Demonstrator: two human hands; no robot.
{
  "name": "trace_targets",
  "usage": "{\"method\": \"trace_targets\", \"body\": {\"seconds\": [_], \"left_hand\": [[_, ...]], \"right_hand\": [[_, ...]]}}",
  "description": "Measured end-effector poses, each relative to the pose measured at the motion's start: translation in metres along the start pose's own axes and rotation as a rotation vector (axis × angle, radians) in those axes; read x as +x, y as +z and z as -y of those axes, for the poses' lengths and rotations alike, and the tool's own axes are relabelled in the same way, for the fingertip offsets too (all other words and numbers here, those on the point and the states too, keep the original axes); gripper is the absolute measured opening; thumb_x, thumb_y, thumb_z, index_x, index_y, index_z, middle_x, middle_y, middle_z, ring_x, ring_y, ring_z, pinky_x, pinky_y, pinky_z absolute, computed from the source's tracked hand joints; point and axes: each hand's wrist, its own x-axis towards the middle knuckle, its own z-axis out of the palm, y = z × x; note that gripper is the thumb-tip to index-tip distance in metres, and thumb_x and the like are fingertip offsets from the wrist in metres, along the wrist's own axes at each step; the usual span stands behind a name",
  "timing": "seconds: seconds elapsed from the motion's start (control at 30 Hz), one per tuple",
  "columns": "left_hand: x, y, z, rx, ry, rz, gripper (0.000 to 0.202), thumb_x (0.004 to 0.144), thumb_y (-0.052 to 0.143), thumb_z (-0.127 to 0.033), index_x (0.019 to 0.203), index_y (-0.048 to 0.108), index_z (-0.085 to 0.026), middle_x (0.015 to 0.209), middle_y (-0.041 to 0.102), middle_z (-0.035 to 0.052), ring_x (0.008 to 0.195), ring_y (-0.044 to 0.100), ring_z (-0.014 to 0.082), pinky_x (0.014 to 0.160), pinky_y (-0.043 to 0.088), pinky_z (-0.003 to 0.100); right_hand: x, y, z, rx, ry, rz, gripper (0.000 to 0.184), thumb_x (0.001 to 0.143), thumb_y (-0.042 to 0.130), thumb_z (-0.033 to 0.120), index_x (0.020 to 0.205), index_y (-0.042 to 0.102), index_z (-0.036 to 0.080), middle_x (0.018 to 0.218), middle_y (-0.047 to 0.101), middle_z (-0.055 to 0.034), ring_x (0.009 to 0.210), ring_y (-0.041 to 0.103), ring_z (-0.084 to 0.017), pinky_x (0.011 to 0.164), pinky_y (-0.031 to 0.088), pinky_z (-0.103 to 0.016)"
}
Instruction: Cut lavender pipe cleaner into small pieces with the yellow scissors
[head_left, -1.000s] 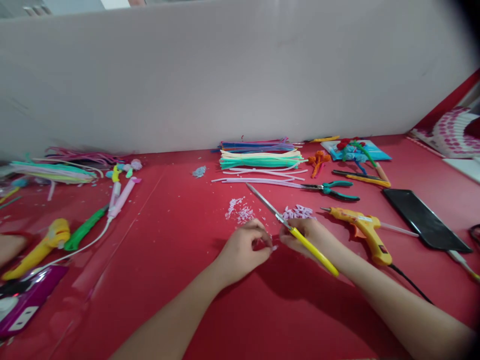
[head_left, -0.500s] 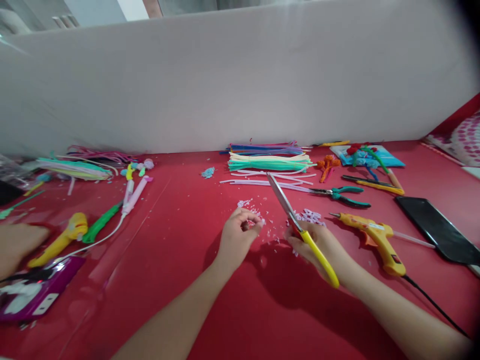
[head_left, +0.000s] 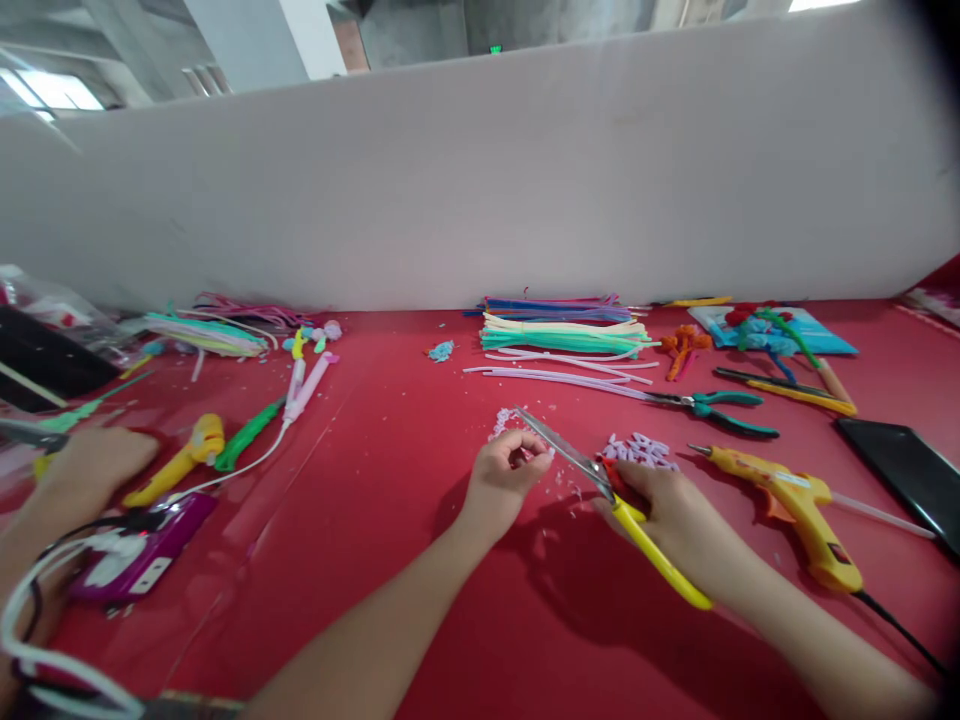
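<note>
Scissors (head_left: 626, 518) swung leftward | pointing far-left, axis diagonal | right hand (head_left: 671, 512) gripping them | left hand (head_left: 501, 480) pinching pale bit (head_left: 551, 453)

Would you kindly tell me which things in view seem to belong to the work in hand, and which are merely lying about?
Seemingly in use:
yellow-handled scissors, in the right hand
small lilac piece, pinched by the left hand
cut lilac pieces beside the right hand

Apparently just lying about:
teal-handled pliers
yellow glue gun on the right
black phone
</note>
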Motion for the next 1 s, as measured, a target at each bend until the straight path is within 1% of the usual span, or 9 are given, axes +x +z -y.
{"method": "trace_targets", "body": {"seconds": [0.1,0.23,0.37,0.47,0.57,0.63,0.8,0.93,1.0], "left_hand": [[-0.001,0.000,-0.001,-0.006,0.015,0.014,0.009,0.064,0.053,-0.024,0.061,0.054,-0.016,0.054,0.044,-0.0043,0.050,0.037,0.0074,0.050,0.031,0.020],[-0.002,0.000,0.002,0.005,0.060,0.045,0.008,0.066,0.052,-0.024,0.065,0.056,-0.017,0.057,0.046,-0.0034,0.052,0.039,0.0077,0.050,0.031,0.019],[-0.004,0.001,0.003,0.004,0.061,0.084,0.009,0.067,0.054,-0.025,0.067,0.056,-0.017,0.057,0.047,-0.0031,0.050,0.037,0.0072,0.048,0.030,0.019],[-0.008,0.005,0.001,0.000,0.065,0.177,0.013,0.066,0.056,-0.029,0.068,0.056,-0.016,0.057,0.048,-0.0021,0.049,0.037,0.0070,0.048,0.030,0.020],[-0.013,0.010,0.000,0.002,0.043,0.295,0.015,0.066,0.056,-0.029,0.069,0.057,-0.015,0.059,0.050,-0.0011,0.050,0.039,0.0074,0.047,0.030,0.020],[-0.015,0.013,-0.001,0.007,0.047,0.330,0.014,0.066,0.056,-0.028,0.069,0.058,-0.015,0.062,0.051,-0.0002,0.052,0.040,0.0078,0.048,0.030,0.020],[-0.018,0.014,-0.004,0.012,0.070,0.330,0.013,0.066,0.055,-0.028,0.070,0.058,-0.016,0.064,0.051,-0.0005,0.052,0.040,0.0081,0.048,0.030,0.020],[-0.020,0.015,-0.007,0.098,0.104,0.315,0.010,0.066,0.053,-0.023,0.070,0.059,-0.016,0.059,0.046,-0.0016,0.049,0.037,0.0079,0.045,0.028,0.020],[-0.021,0.016,-0.007,0.136,0.130,0.301,0.010,0.066,0.053,-0.022,0.071,0.060,-0.017,0.059,0.046,-0.0017,0.049,0.037,0.0080,0.046,0.028,0.020]], "right_hand": [[-0.002,0.001,0.000,-0.081,-0.004,0.012,0.020,0.072,0.041,0.035,0.060,0.041,0.019,0.049,0.045,0.0026,0.044,0.034,-0.008,0.044,0.022,-0.020],[0.000,0.003,-0.004,-0.137,-0.004,0.011,0.017,0.071,0.040,0.033,0.062,0.042,0.019,0.050,0.048,0.0011,0.044,0.038,-0.009,0.045,0.023,-0.021],[0.003,0.005,-0.007,-0.128,0.053,-0.038,0.013,0.069,0.041,0.031,0.066,0.045,0.019,0.053,0.051,0.0000,0.045,0.041,-0.010,0.044,0.024,-0.020],[0.002,0.005,-0.006,-0.087,0.052,-0.082,0.010,0.066,0.045,0.029,0.065,0.045,0.019,0.053,0.050,0.0007,0.045,0.040,-0.010,0.044,0.025,-0.020],[0.000,0.005,-0.002,0.009,0.002,-0.061,0.009,0.066,0.045,0.026,0.063,0.043,0.019,0.052,0.047,0.0025,0.046,0.037,-0.009,0.044,0.026,-0.019],[-0.002,0.005,0.001,0.084,-0.017,-0.036,0.009,0.068,0.044,0.026,0.063,0.042,0.018,0.052,0.044,0.0033,0.048,0.036,-0.008,0.044,0.027,-0.018],[-0.004,0.007,0.002,0.141,-0.015,-0.020,0.006,0.067,0.043,0.022,0.063,0.041,0.018,0.052,0.038,0.0042,0.050,0.032,-0.008,0.044,0.027,-0.018],[-0.003,0.010,0.000,0.159,0.007,-0.004,0.007,0.066,0.043,0.022,0.062,0.040,0.018,0.053,0.035,0.0044,0.050,0.030,-0.008,0.044,0.026,-0.018],[-0.003,0.010,0.001,0.167,0.014,-0.003,0.010,0.066,0.043,0.024,0.060,0.038,0.018,0.052,0.033,0.0048,0.050,0.029,-0.007,0.043,0.026,-0.018]]}}
